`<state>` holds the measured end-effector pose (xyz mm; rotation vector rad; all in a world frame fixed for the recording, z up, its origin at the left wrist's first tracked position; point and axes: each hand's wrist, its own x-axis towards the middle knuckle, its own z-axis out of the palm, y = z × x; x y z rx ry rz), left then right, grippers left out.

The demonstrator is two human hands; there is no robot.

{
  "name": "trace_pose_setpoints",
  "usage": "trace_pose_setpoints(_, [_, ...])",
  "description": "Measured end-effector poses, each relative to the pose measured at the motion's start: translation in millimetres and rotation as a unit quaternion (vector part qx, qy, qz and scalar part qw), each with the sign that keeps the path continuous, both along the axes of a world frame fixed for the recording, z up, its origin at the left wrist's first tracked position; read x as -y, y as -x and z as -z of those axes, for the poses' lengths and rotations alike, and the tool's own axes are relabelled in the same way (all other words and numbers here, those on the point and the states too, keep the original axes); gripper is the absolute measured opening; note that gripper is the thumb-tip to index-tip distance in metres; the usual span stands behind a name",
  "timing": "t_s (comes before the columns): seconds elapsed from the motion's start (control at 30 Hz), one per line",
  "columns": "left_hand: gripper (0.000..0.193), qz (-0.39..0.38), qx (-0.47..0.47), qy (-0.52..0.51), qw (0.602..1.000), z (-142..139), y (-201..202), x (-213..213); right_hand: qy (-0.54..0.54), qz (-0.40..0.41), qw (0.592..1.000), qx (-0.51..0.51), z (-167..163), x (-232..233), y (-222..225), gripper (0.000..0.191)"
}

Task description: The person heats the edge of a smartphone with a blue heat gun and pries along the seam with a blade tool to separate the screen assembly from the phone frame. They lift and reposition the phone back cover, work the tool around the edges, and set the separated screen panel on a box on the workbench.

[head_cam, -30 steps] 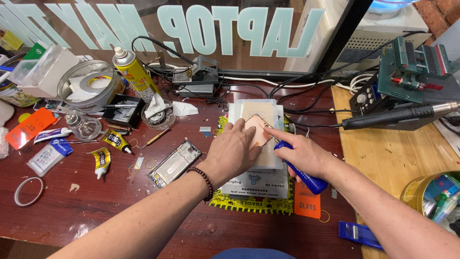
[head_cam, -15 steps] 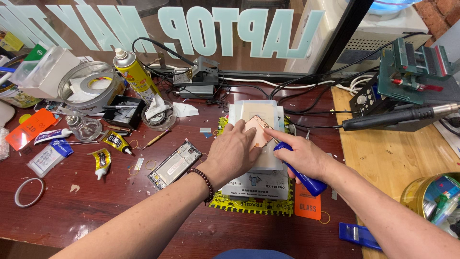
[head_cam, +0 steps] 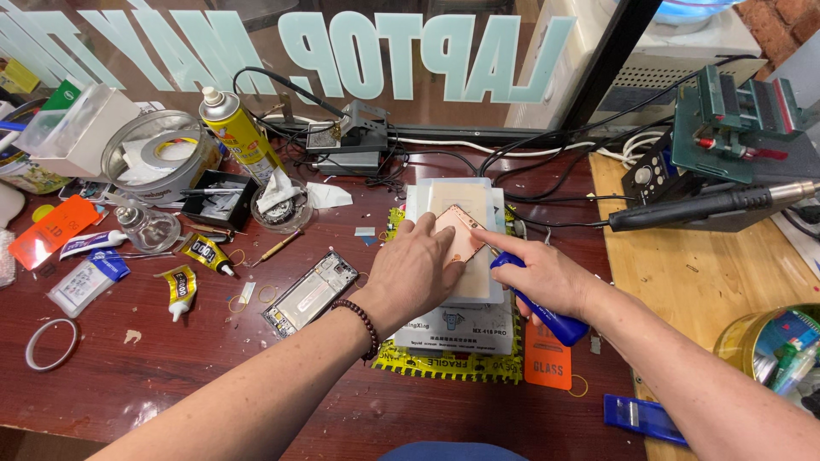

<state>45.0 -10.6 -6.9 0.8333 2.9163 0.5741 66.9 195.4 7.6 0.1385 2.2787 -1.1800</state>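
Almost nothing had shifted since the earlier frames: both hands stayed over the pink phone back cover [head_cam: 458, 235], with only a slight slide of the left hand [head_cam: 416, 273] along its edge. Left hand lay flat, fingers spread narrow, fingertips pressing the cover's left side. Right hand [head_cam: 540, 275] was wrapped around a blue-handled tool [head_cam: 547, 312], its tip end hidden at the cover's lower right edge; whether it touched the cover couldn't be told. Cover lay tilted on a white heating pad unit [head_cam: 465, 320], which sat on a yellow-black mat [head_cam: 444, 365] at the middle of the dark red table [head_cam: 171, 376].

Just left of the left hand lay an opened phone frame [head_cam: 309, 293], near small rubber bands. Further left: two yellow-black glue tubes [head_cam: 181, 288], a white-blue tube [head_cam: 88, 243], an orange card [head_cam: 53, 230], a tape ring [head_cam: 49, 343]. Behind those stood a yellow spray can [head_cam: 235, 132], a round metal tin [head_cam: 158, 158] and a black tray [head_cam: 213, 196]. An orange tag [head_cam: 547, 367] lay just beside the pad's right corner, a blue flat tool [head_cam: 642, 418] near the right forearm. On the wooden board [head_cam: 683, 273] to the right sat a black hot-air handle [head_cam: 709, 207] and a green vise [head_cam: 735, 115], well apart from the hands.
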Motion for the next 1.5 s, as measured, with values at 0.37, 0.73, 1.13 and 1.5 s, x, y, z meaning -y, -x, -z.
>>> trace_pose_setpoints(0.37, [0.046,-0.002,0.009,0.009,1.0,-0.9,0.2,-0.8,-0.003,0.013,1.0,-0.012,1.5,4.0,-3.0,0.065])
trace_pose_setpoints(0.73, [0.044,-0.003,0.002,0.004,1.0,0.2,0.2,-0.8,-0.008,0.018,1.0,-0.021,4.0,5.8,-3.7,0.066])
trace_pose_setpoints(1.13, [0.043,-0.004,0.004,0.001,1.0,-0.6,-0.3,0.3,0.007,0.025,0.999,-0.034,2.9,9.4,-5.2,0.064])
trace_pose_setpoints(1.5, [0.043,-0.002,0.005,0.002,1.0,-0.8,-0.6,0.4,-0.002,0.04,0.999,-0.032,1.4,7.8,-5.6,0.064])
